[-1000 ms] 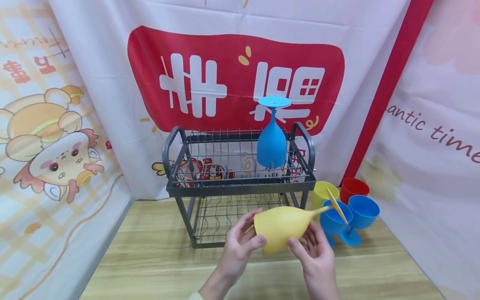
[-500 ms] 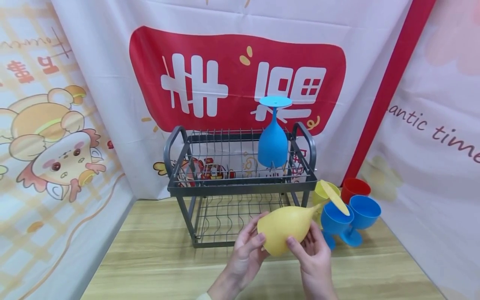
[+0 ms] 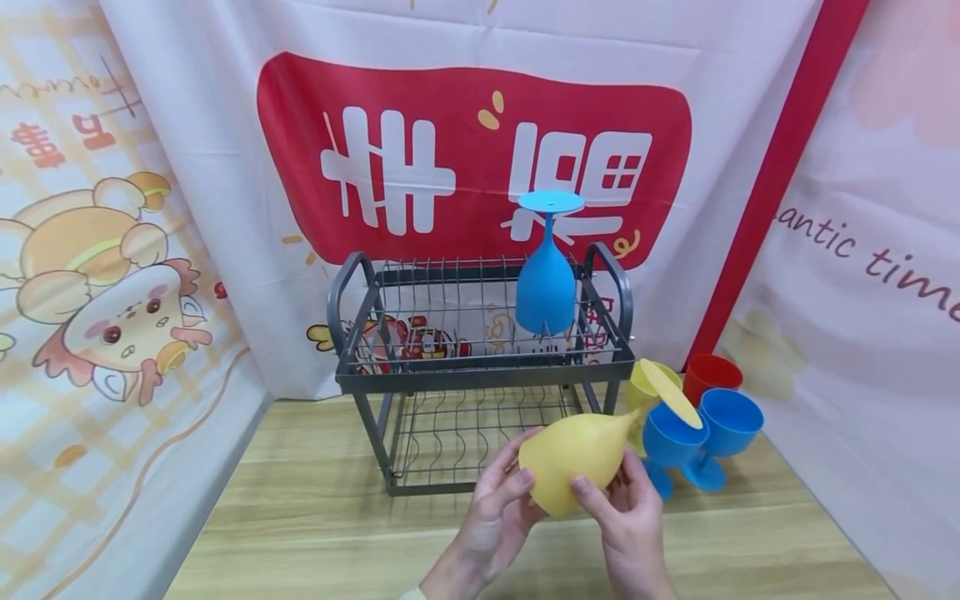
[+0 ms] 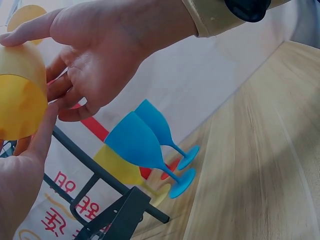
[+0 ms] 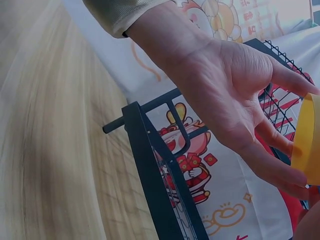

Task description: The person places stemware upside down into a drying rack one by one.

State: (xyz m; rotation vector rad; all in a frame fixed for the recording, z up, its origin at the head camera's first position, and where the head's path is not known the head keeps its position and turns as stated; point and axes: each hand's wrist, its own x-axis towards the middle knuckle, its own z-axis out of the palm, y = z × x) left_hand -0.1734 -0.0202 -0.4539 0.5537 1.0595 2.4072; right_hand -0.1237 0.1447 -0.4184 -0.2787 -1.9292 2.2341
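Note:
A yellow goblet [image 3: 577,458] lies tilted between my two hands in front of the rack, its foot pointing up and right. My left hand [image 3: 495,521] grips the bowl near the rim, thumb on the near side. Nearer the stem, my right hand [image 3: 633,529] holds the bowl with its thumb on the near face and the fingers behind, partly hidden. The left wrist view looks into the goblet's open mouth [image 4: 20,107]. On the rack's upper tier a blue goblet [image 3: 546,292] stands upside down, apart from both hands.
The dark two-tier wire dish rack [image 3: 480,382] stands behind the hands on the wooden table [image 3: 300,533]. To its right, upright, are a yellow goblet [image 3: 636,396], a red goblet [image 3: 710,377] and two blue goblets [image 3: 731,422]. Printed cloth [image 3: 187,250] surrounds the table.
The yellow goblet has turned so its foot shows a broader face, and its bowl tips lower at the rim. Both hands keep hold; the left has shifted slightly right.

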